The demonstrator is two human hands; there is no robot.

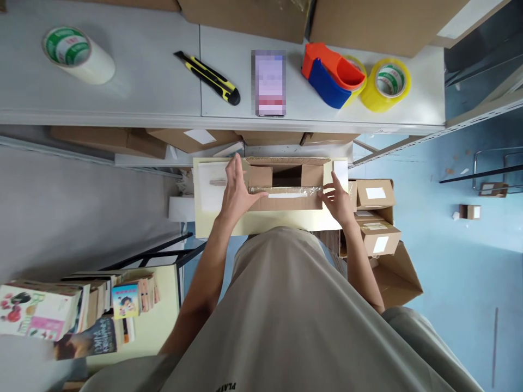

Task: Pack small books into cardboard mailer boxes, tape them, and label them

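A small brown cardboard box [286,185] sits on a pale yellow board [261,222] in front of me, with clear tape across its near flap and a gap open at its far side. My left hand [236,188] lies flat against the box's left end, fingers stretched out. My right hand [338,198] presses on the box's right end, fingers curled at the taped edge. A white sheet [210,185] lies on the board left of the box.
The grey shelf [163,103] above holds a white tape roll [77,53], a yellow-black utility knife [208,77], a phone [269,83], an orange-blue tape dispenser [330,76] and a yellow tape roll [386,83]. Small taped boxes [378,218] are stacked right. Books [77,313] are piled lower left.
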